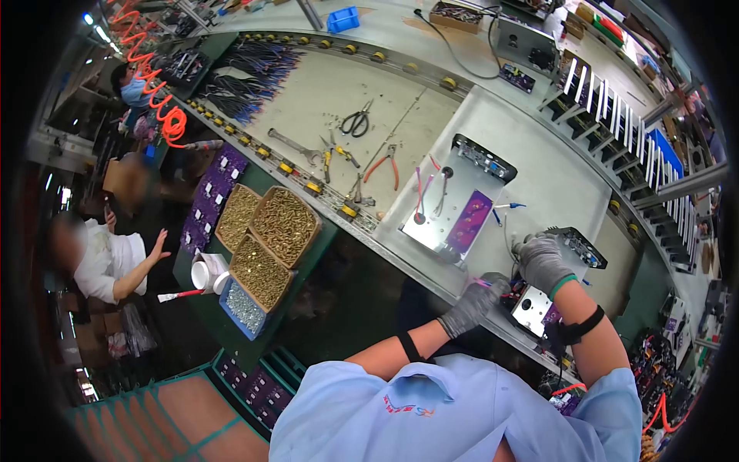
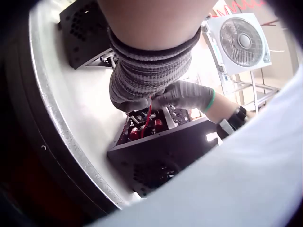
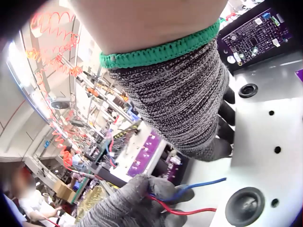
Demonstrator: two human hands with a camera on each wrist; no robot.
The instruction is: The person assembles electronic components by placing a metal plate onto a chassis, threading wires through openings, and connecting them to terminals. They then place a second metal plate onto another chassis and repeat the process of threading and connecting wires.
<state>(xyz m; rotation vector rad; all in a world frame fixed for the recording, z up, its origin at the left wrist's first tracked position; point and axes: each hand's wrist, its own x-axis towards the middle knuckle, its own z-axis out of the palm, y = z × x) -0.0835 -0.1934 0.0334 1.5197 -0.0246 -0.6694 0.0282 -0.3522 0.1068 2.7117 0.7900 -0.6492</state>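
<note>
Both my hands wear grey knit gloves and work at a black metal chassis (image 1: 581, 246) (image 2: 161, 156) at the bench's near edge. My left hand (image 1: 476, 302) (image 2: 135, 92) (image 3: 142, 194) pinches thin red and blue wires (image 3: 189, 201); the red wire (image 2: 147, 118) runs down into the chassis among red parts. My right hand (image 1: 541, 262) (image 2: 184, 94) (image 3: 189, 104), green at the cuff, lies curled over the chassis close to the left fingertips. What its fingers enclose is hidden. A purple circuit board (image 3: 255, 33) sits inside by the silver panel (image 3: 265, 142).
A second open chassis (image 1: 462, 200) (image 2: 87, 33) lies just beyond. Further left are cardboard boxes of brass screws (image 1: 285, 223), scissors (image 1: 356, 122), pliers (image 1: 382, 163) and an orange coiled hose (image 1: 154, 92). Another person (image 1: 108, 262) sits at far left. A fan (image 2: 241, 40) stands behind.
</note>
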